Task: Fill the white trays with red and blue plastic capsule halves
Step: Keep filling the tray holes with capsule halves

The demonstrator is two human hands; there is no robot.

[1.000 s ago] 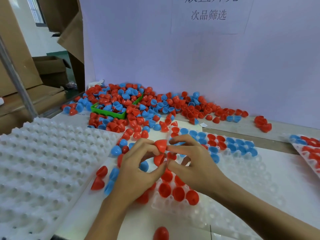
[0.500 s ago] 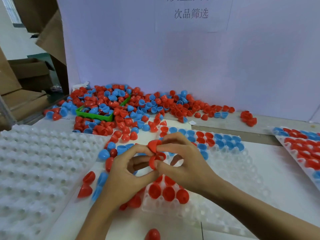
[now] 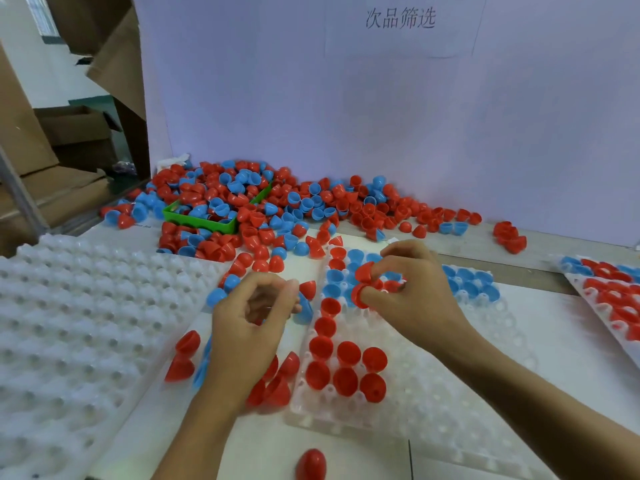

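Red and blue capsule halves (image 3: 277,209) lay heaped against the pale lilac backboard (image 3: 346,116), spilling over a green bin (image 3: 207,221) and reaching the far edge of the middle white tray (image 3: 450,393). That tray, translucent moulded plastic with round pockets, held blue halves along its far rows and glossy red cups, open side up, down its left column and near corner; its right and near pockets stood bare. The right hand (image 3: 412,299) hovered over the far rows, fingers curled and pinching red halves (image 3: 363,282) between thumb and fingertips. The left hand (image 3: 252,317) hung just left of the tray's edge, fingers loosely curled; whether it held anything could not be told. A dimpled white tray (image 3: 79,323) filled the left side, and a filled tray (image 3: 609,296) ran off the right edge. Paper on the backboard read "次品筛选" (image 3: 400,19). One whole red capsule (image 3: 310,464) lay near the bottom edge.
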